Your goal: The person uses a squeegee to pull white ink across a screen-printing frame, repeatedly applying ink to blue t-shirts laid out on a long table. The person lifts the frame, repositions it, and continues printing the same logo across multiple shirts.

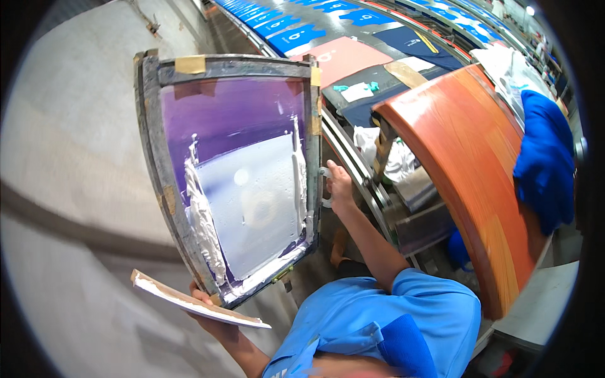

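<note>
A silk-screen printing frame [151, 126] with purple mesh is held up tilted before me. Thick white ink [205, 220] is smeared along the sides and lower edge of its pale middle panel. My right hand [339, 189] is closed round a light handle on the frame's right side. At the lower left corner, my left hand [205, 301] grips a squeegee [183, 298] whose long edge carries white ink. Its fingers also touch the frame corner; the squeegee and frame hide part of this hand.
To my right stands a curved, wood-patterned orange board [466, 170] with a blue cloth [545, 160] over its far side. Beyond runs a long printing table with blue fabric pieces [296, 39], a pink piece [343, 58] and a navy piece [416, 45]. A pale wall [69, 126] is on my left.
</note>
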Demonstrator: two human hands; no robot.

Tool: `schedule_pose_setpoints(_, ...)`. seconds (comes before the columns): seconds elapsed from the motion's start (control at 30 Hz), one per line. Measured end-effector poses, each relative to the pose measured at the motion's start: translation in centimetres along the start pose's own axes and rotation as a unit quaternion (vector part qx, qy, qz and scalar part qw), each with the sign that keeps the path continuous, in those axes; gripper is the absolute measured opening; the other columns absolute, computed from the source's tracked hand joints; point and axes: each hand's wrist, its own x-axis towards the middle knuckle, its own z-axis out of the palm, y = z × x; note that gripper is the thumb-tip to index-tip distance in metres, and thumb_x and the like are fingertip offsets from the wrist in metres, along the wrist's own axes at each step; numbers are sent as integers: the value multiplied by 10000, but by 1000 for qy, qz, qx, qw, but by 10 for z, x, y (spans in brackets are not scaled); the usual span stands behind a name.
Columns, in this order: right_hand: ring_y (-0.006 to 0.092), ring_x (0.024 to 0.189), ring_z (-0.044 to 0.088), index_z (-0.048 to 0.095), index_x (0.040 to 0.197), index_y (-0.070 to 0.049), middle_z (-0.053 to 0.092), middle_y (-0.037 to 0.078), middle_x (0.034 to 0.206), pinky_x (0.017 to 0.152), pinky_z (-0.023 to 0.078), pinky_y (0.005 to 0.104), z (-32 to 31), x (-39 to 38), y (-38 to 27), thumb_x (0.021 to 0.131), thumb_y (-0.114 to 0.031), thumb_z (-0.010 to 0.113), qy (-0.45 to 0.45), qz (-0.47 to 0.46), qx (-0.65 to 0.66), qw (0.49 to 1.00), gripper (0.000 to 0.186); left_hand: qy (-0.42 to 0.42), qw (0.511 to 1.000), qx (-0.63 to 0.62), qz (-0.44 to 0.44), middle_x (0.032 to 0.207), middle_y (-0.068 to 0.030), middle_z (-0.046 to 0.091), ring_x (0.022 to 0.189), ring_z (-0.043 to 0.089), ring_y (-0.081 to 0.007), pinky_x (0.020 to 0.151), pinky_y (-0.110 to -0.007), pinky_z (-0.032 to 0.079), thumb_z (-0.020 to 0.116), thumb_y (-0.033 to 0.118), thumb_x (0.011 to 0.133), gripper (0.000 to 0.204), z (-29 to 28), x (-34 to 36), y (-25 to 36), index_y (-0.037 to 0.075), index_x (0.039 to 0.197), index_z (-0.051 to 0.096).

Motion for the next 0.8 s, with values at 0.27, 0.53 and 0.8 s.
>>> schedule_pose_setpoints(0.27, 31, 508, 311, 529, 779, -150, 384, -94, 627, 470, 228, 238, -124, 73, -9, 984, -364, 673, -64, 15, 59, 996, 329, -29, 996, 85, 25, 1125, -136, 541, 1074, 498, -223, 1034, -366, 408, 444, 245, 975, 186, 67, -89, -84, 106, 883, 360)
schedule_pose_setpoints(0.53, 43, 553, 364, 561, 817, -144, 437, -70, 662, 501, 267, 234, -167, 143, -76, 979, -374, 676, -77, 53, 32, 995, 304, 41, 995, 84, -41, 1074, -153, 541, 1054, 512, -236, 958, -376, 461, 405, 332, 1024, 300, 159, -74, -117, 104, 830, 390)
schedule_pose_setpoints(0.8, 69, 607, 436, 629, 893, -81, 510, -27, 702, 538, 347, 264, -114, 263, -48, 969, -410, 684, -16, -5, 13, 1000, 342, -29, 995, 74, -53, 1117, -156, 544, 1077, 517, -251, 971, -381, 459, 417, 339, 1025, 293, 243, 81, -207, 78, 897, 463)
